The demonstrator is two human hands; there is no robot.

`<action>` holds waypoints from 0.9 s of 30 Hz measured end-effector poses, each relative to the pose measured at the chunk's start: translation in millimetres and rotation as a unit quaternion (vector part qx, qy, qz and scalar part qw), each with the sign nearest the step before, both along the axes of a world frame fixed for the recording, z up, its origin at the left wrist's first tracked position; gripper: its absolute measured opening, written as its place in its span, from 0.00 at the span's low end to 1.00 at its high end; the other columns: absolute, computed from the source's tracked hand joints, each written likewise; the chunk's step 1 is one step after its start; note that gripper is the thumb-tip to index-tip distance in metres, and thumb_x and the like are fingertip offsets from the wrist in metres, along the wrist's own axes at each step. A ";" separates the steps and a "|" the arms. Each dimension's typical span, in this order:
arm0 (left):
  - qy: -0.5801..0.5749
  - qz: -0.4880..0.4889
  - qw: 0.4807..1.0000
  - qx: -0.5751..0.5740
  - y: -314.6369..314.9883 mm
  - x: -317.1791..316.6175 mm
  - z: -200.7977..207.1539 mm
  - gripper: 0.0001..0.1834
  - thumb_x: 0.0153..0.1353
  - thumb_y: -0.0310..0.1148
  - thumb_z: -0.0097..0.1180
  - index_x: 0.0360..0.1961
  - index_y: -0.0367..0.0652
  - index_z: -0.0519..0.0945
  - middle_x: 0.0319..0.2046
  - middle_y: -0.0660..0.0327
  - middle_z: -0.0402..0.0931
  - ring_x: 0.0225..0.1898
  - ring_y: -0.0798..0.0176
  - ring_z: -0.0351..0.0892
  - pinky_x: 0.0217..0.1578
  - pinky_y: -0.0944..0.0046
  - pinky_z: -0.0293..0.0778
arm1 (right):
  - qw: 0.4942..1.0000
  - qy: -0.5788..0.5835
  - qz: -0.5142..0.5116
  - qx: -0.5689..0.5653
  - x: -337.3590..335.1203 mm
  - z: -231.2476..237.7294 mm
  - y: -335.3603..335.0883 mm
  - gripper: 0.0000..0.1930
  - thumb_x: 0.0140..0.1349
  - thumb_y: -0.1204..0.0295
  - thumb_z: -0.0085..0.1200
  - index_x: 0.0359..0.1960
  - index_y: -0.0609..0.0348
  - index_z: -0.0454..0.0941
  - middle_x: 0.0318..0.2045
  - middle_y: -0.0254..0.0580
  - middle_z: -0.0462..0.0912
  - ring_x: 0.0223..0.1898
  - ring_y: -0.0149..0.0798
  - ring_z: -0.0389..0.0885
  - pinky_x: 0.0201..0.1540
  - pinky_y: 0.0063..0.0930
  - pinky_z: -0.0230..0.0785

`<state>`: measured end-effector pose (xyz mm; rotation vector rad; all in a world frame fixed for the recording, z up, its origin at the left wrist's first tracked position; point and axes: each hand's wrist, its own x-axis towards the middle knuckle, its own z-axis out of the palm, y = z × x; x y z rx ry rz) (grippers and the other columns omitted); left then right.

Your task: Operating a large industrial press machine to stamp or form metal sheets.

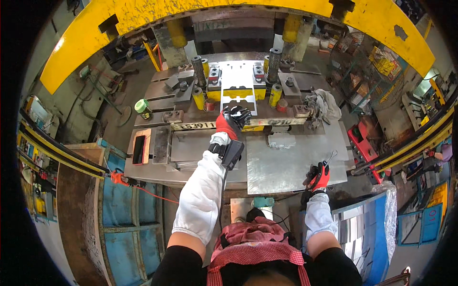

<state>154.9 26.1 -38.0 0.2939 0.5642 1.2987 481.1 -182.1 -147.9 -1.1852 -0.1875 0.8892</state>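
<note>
My left hand, in a red and black glove, reaches forward to the press die. Its fingers are curled over the near end of a shiny sheet-metal strip with shaped cut-outs. The strip lies lengthwise between the die's guide posts, and its far part is washed out by glare. My right hand, gloved alike, is closed around a slim metal hand tool with a forked-looking tip. It is over the right front corner of a flat metal sheet. The tool's exact kind is unclear.
Dark guide posts and yellow cylinders flank the strip. A yellow press beam arches overhead. Grey rags lie at the bed's right. A phone and green-lidded jar are at left. A blue bin stands nearby.
</note>
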 end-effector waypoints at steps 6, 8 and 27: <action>0.030 0.006 0.999 -0.011 -1.2 4.4 2.5 0.25 0.62 0.45 0.36 0.42 0.30 0.69 0.40 0.38 0.73 0.39 0.40 0.77 0.43 0.47 0.76 | 0.999 -0.027 0.040 -0.016 4.1 1.2 -6.2 0.13 0.56 0.61 0.52 0.34 0.53 0.66 0.18 0.40 0.72 0.12 0.40 0.70 0.12 0.33 0.64; 0.014 0.006 1.000 -0.014 2.6 -0.8 -3.3 0.25 0.62 0.45 0.36 0.43 0.29 0.69 0.41 0.38 0.73 0.40 0.40 0.76 0.43 0.46 0.75 | 0.999 -0.033 0.035 -0.016 3.8 -2.3 -3.8 0.12 0.56 0.61 0.52 0.34 0.53 0.66 0.17 0.40 0.72 0.12 0.40 0.70 0.12 0.33 0.64; -0.030 -0.009 0.999 -0.038 10.0 -8.5 -8.1 0.24 0.60 0.45 0.40 0.41 0.30 0.72 0.38 0.42 0.74 0.39 0.40 0.74 0.41 0.48 0.75 | 1.000 0.013 0.017 0.010 2.9 -10.9 0.7 0.15 0.57 0.63 0.51 0.42 0.52 0.65 0.18 0.41 0.71 0.11 0.39 0.69 0.09 0.34 0.61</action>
